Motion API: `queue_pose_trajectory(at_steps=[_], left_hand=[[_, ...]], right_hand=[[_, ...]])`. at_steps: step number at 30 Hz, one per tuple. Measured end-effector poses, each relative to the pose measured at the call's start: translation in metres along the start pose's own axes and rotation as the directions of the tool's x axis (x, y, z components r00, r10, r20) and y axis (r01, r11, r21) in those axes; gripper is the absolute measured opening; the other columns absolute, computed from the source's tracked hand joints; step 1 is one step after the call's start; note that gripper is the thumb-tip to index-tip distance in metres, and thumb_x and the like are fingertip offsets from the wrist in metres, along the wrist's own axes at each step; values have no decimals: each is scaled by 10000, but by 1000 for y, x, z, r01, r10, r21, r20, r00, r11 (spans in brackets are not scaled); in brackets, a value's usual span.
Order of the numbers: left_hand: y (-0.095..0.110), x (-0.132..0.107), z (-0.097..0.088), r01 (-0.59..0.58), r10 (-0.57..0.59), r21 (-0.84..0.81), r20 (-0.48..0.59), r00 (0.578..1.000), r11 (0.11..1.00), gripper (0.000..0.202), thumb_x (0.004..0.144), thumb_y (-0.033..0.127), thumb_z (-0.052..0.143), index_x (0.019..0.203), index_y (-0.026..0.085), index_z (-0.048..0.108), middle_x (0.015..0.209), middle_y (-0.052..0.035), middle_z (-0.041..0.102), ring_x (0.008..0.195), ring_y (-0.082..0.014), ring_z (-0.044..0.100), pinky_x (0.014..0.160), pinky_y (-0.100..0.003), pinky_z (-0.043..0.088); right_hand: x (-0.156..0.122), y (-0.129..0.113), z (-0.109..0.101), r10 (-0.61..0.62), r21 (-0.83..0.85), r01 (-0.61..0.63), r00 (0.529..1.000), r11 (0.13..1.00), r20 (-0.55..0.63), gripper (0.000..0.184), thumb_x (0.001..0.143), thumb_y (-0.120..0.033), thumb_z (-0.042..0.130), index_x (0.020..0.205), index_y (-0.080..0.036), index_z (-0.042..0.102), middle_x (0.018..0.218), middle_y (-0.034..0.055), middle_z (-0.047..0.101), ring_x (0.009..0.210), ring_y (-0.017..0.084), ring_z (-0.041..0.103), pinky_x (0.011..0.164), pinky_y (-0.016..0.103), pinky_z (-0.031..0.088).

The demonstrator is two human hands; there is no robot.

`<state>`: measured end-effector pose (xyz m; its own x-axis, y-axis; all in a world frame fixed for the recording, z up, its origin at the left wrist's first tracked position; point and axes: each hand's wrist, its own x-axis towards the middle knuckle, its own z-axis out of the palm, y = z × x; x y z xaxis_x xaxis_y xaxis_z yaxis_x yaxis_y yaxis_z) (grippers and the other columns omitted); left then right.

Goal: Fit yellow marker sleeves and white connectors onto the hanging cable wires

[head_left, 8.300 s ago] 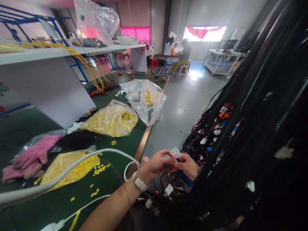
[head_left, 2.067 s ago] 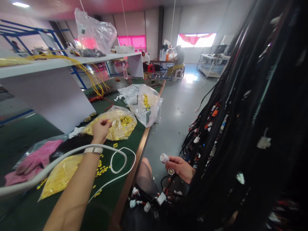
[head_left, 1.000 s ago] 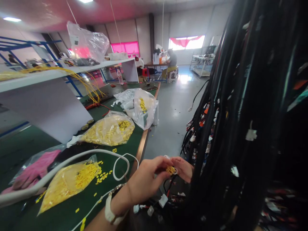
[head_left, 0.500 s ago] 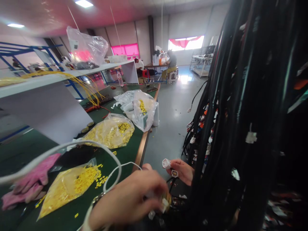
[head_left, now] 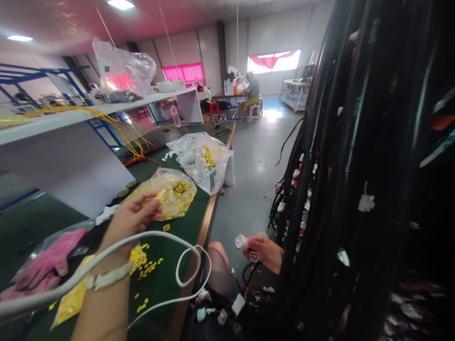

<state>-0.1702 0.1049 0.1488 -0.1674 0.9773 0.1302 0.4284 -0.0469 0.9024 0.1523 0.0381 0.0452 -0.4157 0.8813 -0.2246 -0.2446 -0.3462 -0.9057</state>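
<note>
My left hand [head_left: 142,210], with a pale watch [head_left: 110,277] on its wrist, is over the green table at the near edge of a clear bag [head_left: 179,192] of small yellow pieces. Its fingers are loosely bent, their tips a little apart, and nothing shows in them. On the right, my right hand [head_left: 268,253] grips a white connector [head_left: 241,242] between thumb and fingers. A second white-rimmed connector [head_left: 253,256] with a yellow inside sits just below, against the fingers. Black cables partly hide this hand's wrist.
Thick black cables [head_left: 350,156] hang along the right side. A white cord [head_left: 142,237] loops across the front. On the table lie pink gloves [head_left: 53,260], another bag of yellow pieces [head_left: 73,300] and a bag beside a white tub [head_left: 190,163]. Loose connectors [head_left: 238,304] lie below. People sit far off.
My left hand has moved left and up from the connectors by the cables to the bag of yellow pieces. My right hand stays nearly in place, keeping its white connector.
</note>
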Motion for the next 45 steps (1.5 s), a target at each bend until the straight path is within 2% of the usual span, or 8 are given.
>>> queue_pose_trajectory(at_steps=[3,6,13,21,31,35,38,45], left_hand=[[-19,36,15,-72,72,397,15,997,915,335,789,345,605,1062,151,623,754,-31,660,702,-187,631,704,-316,516],[-38,68,34,-118,145,758,31,989,641,334,846,316,511,1122,160,614,915,-91,697,895,-247,642,800,-343,486],[-53,89,53,-145,128,864,95,987,481,360,834,235,473,1143,97,598,943,-217,680,919,-376,637,735,-431,488],[-24,114,111,-479,382,764,325,865,433,354,903,166,373,1197,145,570,1191,-116,613,1098,-221,574,931,-287,442],[-13,166,173,-619,415,695,474,777,365,332,900,49,348,1097,103,608,1249,-173,546,1132,-253,545,939,-378,454],[-17,188,189,-575,289,714,497,818,400,202,919,177,487,1065,107,608,1142,-126,600,1020,-220,597,874,-404,501],[-24,208,199,-474,179,756,444,878,452,309,898,324,561,1145,138,567,1136,-88,597,979,-203,603,835,-412,524],[-35,253,223,-291,116,738,279,953,609,364,894,327,564,1214,154,531,1234,-106,547,1060,-233,572,879,-443,505]], right_hand=[[0,0,0,2,7,-2,1000,1000,-3,390,616,-647,703,565,-261,680,527,27,501,490,159,341,536,325,241],[1,-1,1,4,22,-4,1000,1000,-13,413,588,-656,716,562,-246,681,523,21,496,483,147,334,537,322,227],[2,-1,1,38,78,-36,999,996,-21,403,552,-637,759,580,-238,707,525,20,495,489,145,335,537,315,210],[4,2,1,63,105,-58,997,993,-44,357,589,-593,759,611,-239,725,540,22,518,495,141,361,509,306,245],[12,13,-5,120,129,-112,991,985,-57,432,564,-565,787,576,-151,666,501,-5,546,449,87,394,472,256,238],[15,17,-4,158,146,-155,987,977,-12,454,557,-569,795,586,-137,657,483,-22,541,421,78,388,450,247,254],[15,17,-1,157,154,-154,988,976,-4,460,593,-569,779,605,-121,672,480,-23,535,415,74,387,444,244,264],[20,29,-3,189,140,-197,980,970,69,441,625,-544,767,642,-106,716,488,-13,578,380,53,398,405,207,257]])
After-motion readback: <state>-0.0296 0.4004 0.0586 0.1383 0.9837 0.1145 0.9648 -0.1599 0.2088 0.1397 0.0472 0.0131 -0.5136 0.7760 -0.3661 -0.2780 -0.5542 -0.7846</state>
